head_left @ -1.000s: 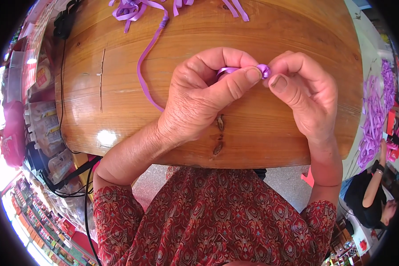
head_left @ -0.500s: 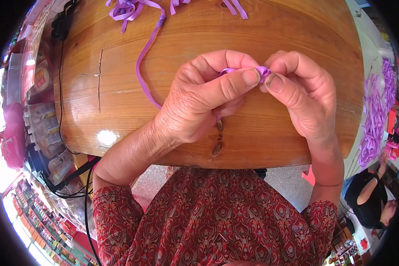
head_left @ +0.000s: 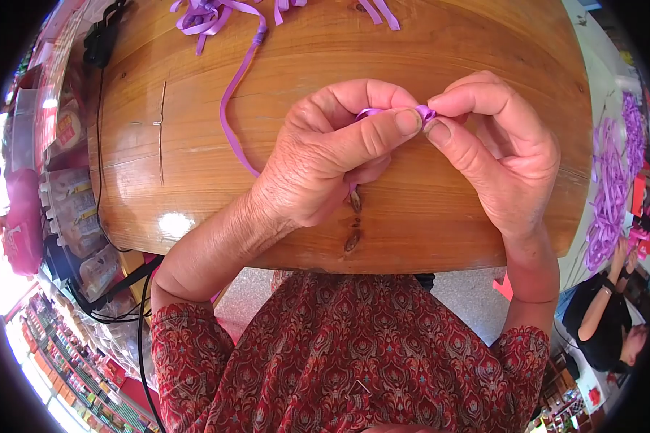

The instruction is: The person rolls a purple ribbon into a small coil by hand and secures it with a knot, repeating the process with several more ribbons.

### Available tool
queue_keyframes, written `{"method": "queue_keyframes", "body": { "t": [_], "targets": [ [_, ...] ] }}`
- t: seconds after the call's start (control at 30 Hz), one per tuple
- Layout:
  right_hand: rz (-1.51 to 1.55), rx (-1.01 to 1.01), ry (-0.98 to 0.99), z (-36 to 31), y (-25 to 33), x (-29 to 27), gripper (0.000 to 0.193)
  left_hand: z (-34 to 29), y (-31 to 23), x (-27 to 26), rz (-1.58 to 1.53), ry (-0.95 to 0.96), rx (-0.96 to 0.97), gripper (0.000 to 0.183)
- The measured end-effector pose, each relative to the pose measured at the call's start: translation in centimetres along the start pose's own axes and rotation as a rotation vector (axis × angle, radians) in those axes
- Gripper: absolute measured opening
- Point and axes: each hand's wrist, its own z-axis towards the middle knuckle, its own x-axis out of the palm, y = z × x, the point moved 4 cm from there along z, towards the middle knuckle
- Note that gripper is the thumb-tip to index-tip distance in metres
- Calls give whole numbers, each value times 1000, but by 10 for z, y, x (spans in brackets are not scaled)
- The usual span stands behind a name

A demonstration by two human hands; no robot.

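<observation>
Above the middle of the wooden table, my left hand (head_left: 325, 148) pinches a purple ribbon (head_left: 427, 113) between thumb and forefinger. A small folded or knotted bit of it sticks out past the thumb tip. Meeting it from the other side, my right hand (head_left: 505, 148) has its thumb and forefinger on that bit, its other fingers curled loosely. From behind my left wrist a long purple strand (head_left: 226, 108) curves up to the far side of the table, with a knot partway along. My left palm hides how the strand joins the held piece.
More purple ribbon (head_left: 209, 18) lies heaped at the far edge of the wooden table (head_left: 455, 231). A thin twisted wire (head_left: 162, 133) rests at the left. Ribbon bundles (head_left: 610, 195) lie on a pale surface to the right, near another person (head_left: 599, 317). Packaged goods and cables crowd the left.
My right hand has turned slightly, its forefinger straighter and its palm a little farther right. My left hand barely shifts. The person at the right has raised their arms toward the pink things.
</observation>
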Motion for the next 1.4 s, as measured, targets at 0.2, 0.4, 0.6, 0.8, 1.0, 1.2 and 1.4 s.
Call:
{"method": "queue_keyframes", "body": {
  "t": [0.2,0.4,0.6,0.8,1.0,1.2,1.4],
  "targets": [
    [-60,-87,58,0,1,-4,21,0,1,-1,10,6,21,13],
    [211,62,12,0,-5,-4,15,-1,0,1,72,-14,31,13],
    [404,195,-17,-4,-11,-6,10,-2,1,1,72,-13,22,13],
    [492,248,-63,-6,-12,-5,11,-2,1,1,78,-41,17,13],
    [538,319,-105,-7,-14,-6,12,-2,0,1,63,-41,22,13],
    [532,330,-112,-6,-15,-7,12,-2,0,0,35,-35,25,12],
    [531,337,-116,-6,-17,-10,12,-2,0,-1,25,-37,40,10]
  ]
}}
